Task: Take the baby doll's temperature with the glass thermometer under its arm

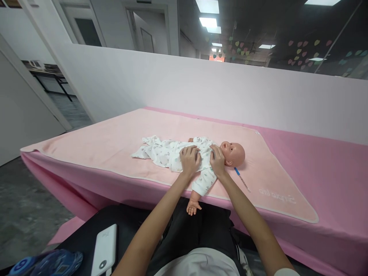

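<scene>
The doll (233, 154) lay on its back on the peach mat (115, 145), face up, with its head to the right. The mat sat under it on the pink cloth (322, 168), maybe to give it a soft place to lie. The doll had on a white suit (163, 151) with small prints; the leg end lay loose to the left.

The left hand (189, 159) rested on the front of the suit, fingers bent. The right hand (217, 159) was up by the neck, its fingers curled in too. Both gaps looked small – but I could not tell if either hand pinched the suit or just pressed on it. Hands set apart like that would likely help keep the suit from sliding.

The doll's near arm stuck out past the table edge, maybe because the doll lay so close to it. A thin stick (242, 179) with a blue end lay just beside the head. A white gadget (105, 249) and a blue bottle (47, 263) were down near the lap, well apart from the doll.
</scene>
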The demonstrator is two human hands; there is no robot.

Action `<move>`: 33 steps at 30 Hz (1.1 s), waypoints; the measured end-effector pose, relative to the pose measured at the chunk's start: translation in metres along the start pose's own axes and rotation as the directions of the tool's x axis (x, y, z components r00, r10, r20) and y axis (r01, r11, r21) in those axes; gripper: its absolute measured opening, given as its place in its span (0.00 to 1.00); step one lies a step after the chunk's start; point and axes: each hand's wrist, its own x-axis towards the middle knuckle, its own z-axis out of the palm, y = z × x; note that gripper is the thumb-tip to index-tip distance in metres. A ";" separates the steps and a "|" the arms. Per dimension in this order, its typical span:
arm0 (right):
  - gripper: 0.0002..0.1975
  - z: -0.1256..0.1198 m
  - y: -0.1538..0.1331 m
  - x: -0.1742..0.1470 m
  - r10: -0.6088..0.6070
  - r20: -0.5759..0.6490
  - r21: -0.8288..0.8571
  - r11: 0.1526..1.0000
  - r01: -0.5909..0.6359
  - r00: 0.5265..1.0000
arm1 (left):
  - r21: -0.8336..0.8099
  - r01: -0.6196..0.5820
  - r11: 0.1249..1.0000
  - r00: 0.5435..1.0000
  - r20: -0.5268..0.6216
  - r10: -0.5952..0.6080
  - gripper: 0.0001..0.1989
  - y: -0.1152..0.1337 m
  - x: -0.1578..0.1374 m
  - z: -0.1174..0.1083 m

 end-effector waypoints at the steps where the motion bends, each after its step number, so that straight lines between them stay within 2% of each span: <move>1: 0.17 0.000 0.001 0.000 0.007 0.000 0.008 1.000 -0.007 1.000 | 0.000 -0.007 1.000 1.000 0.005 0.007 0.06 0.000 0.000 0.000; 10: 0.17 0.000 0.001 -0.001 -0.027 0.017 -0.017 0.999 0.027 1.000 | 0.015 -0.024 1.000 0.999 0.038 0.023 0.10 0.000 -0.002 0.001; 21: 0.15 -0.001 0.001 0.003 0.005 0.033 -0.014 1.000 -0.004 0.999 | -0.027 0.007 1.000 0.999 0.041 -0.006 0.04 0.001 -0.001 0.002; 33: 0.15 0.001 0.001 0.000 -0.016 0.007 -0.055 0.998 0.016 1.000 | -0.032 0.035 0.999 0.997 0.066 -0.033 0.04 0.003 0.000 0.001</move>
